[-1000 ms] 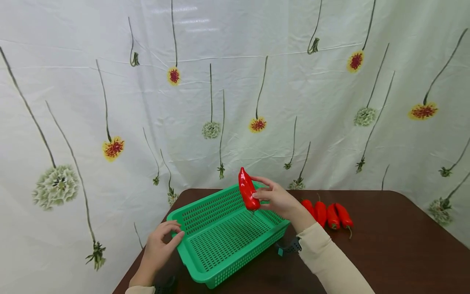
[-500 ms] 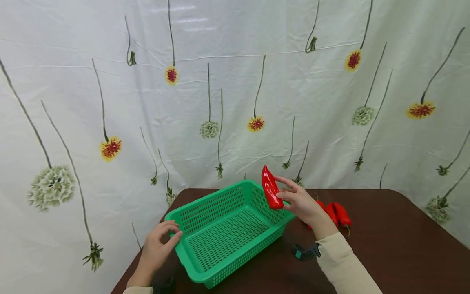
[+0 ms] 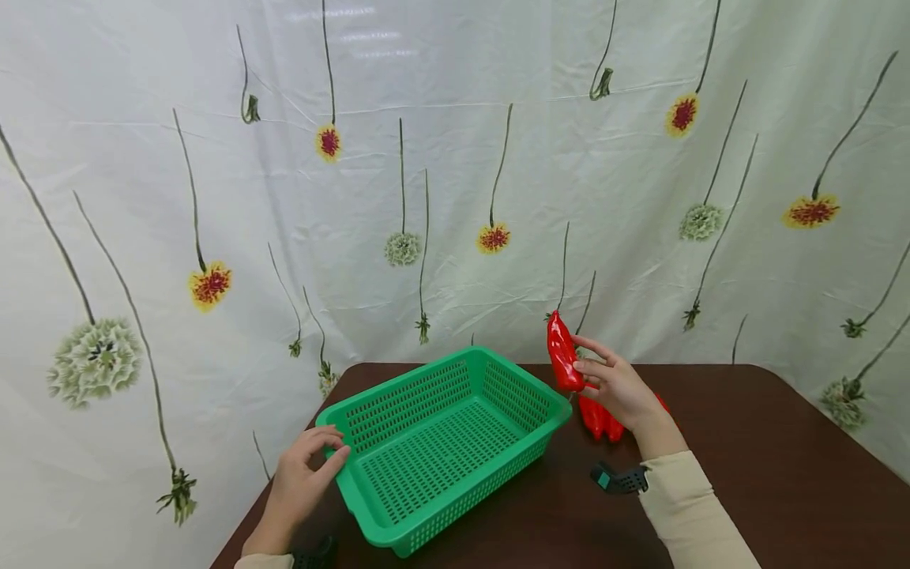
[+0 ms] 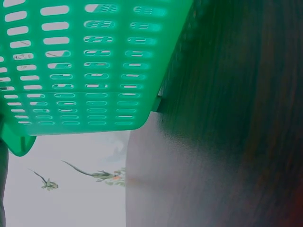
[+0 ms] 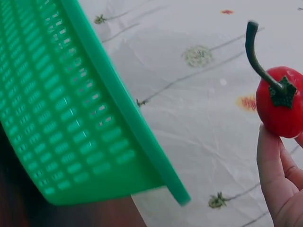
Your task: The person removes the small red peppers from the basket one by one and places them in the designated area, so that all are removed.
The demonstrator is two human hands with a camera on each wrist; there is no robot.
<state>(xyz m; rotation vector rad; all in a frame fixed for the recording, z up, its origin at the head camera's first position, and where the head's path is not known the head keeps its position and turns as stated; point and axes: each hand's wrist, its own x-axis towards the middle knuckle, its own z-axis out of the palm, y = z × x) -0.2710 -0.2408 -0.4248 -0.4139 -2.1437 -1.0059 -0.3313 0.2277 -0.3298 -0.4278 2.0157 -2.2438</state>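
A glossy red pepper is pinched in my right hand, its narrow tip pointing up. It hangs in the air just beyond the right end of a green perforated basket. The right wrist view shows the green stem of the held pepper towards the camera, with fingers under it. My left hand grips the basket's near left rim between thumb and fingers. In the left wrist view the basket wall fills the upper left, and the hand barely shows at the edge.
More red peppers lie on the dark brown table, partly hidden behind my right hand and wrist. A white cloth printed with flowers hangs behind the table. A dark strap sits at my right wrist.
My right hand has carried the pepper rightward, from over the basket to past its right end, now in front of the lying peppers. The left hand stays at the rim.
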